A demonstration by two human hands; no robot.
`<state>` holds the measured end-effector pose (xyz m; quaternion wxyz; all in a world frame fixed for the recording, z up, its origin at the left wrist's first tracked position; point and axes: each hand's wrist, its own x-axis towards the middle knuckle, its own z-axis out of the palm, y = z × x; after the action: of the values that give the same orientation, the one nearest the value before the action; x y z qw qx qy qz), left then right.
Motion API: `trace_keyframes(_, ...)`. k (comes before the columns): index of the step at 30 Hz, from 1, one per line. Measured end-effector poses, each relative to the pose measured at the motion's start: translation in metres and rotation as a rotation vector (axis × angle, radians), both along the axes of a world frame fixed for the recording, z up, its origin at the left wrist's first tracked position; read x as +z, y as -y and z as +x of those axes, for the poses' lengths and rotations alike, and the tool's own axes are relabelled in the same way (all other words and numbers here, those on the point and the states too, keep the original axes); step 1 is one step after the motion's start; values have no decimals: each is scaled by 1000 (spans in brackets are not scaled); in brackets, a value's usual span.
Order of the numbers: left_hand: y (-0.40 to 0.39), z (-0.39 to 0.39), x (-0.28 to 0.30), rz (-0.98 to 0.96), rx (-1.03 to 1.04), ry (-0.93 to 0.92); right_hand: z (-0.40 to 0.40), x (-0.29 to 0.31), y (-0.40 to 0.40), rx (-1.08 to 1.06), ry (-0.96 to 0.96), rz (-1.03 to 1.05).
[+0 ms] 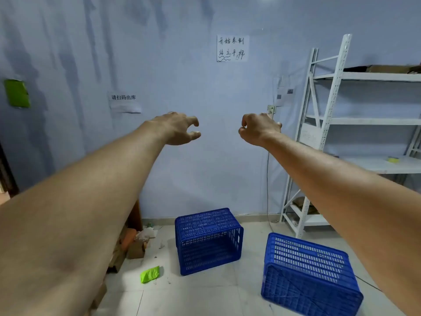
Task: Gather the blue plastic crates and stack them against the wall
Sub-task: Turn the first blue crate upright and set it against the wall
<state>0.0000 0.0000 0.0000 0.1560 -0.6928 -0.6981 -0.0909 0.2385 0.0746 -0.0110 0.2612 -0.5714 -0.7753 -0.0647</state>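
Two blue plastic crates lie tipped on the tiled floor. One crate (208, 241) rests on its side close to the pale blue wall (193, 87), its opening facing right. The other crate (309, 272) lies nearer to me at the lower right, also tilted over. Both my arms are stretched out in front at chest height, far above the crates. My left hand (178, 128) holds nothing, its fingers curled and apart. My right hand (258, 128) also holds nothing, its fingers loosely curled.
A white metal shelf rack (341, 124) stands against the wall at the right, with a cable hanging beside it. Cardboard and paper scraps (136, 242) pile up at the left by the wall. A crumpled green bag (149, 274) lies on the floor.
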Motion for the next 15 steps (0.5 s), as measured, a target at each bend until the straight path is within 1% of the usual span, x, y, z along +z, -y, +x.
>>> trace_keyframes(6, -73, -7, -12, -23, 26, -51, -10, -17, -73, 12, 64, 38)
trace_keyframes(15, -207, -42, -21, -47, 119, 4, -25, -19, -219, 36, 62, 31)
